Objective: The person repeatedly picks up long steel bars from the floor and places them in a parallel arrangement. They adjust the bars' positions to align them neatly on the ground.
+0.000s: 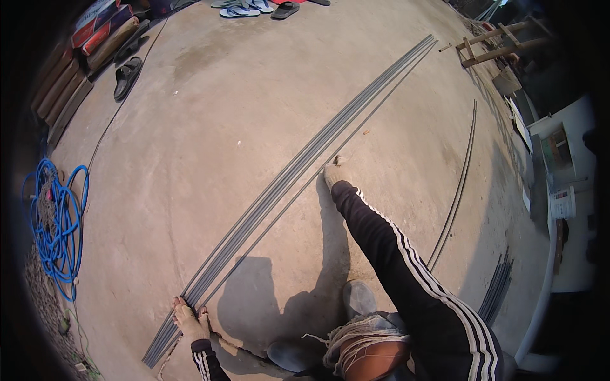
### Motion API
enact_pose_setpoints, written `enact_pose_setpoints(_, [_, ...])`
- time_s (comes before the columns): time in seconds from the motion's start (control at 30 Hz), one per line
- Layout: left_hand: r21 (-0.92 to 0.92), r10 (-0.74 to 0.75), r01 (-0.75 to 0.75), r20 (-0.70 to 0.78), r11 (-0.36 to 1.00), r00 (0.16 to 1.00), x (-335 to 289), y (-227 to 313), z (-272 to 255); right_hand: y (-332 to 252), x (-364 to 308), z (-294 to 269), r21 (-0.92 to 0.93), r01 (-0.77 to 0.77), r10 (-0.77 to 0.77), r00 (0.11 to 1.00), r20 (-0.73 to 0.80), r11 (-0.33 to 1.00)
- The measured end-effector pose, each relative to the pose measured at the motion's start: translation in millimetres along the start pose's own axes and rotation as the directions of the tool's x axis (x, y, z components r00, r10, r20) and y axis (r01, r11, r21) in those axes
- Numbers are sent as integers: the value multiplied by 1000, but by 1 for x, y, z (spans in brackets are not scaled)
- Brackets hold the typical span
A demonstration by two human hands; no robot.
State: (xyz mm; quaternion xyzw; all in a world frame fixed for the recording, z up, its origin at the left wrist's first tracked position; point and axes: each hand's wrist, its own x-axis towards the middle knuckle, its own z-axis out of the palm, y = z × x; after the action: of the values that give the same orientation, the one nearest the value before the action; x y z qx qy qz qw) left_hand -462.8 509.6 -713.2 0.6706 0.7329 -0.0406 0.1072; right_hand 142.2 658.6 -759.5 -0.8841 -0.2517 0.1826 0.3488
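Note:
A long bundle of thin grey steel rods lies slantwise on the concrete floor, from the near left to the far right. At its near end my left hand, in a pale fingerless glove, has its fingers curled over the rods. My right hand, gloved too, reaches out to the middle of the length. Its fingers are closed at a single rod that lies a little apart, on the bundle's right side. The palm side of both hands is hidden.
Two more rods lie to the right, with a short stack of rods nearer me. A coiled blue hose is at the left. Slippers lie at the back, a wooden ladder-like frame far right.

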Motion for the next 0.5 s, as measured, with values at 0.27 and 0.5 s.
enact_pose_setpoints(0.27, [-137, -48, 40, -50, 990, 998, 6, -9, 19, -14, 21, 35, 143, 5, -12, 999, 50, 990])
enact_pose_setpoints(0.5, [-170, -48, 31, -98, 985, 994, 5, -3, 19, -18, 17, 23, 308, -124, 95, 990, 108, 943])
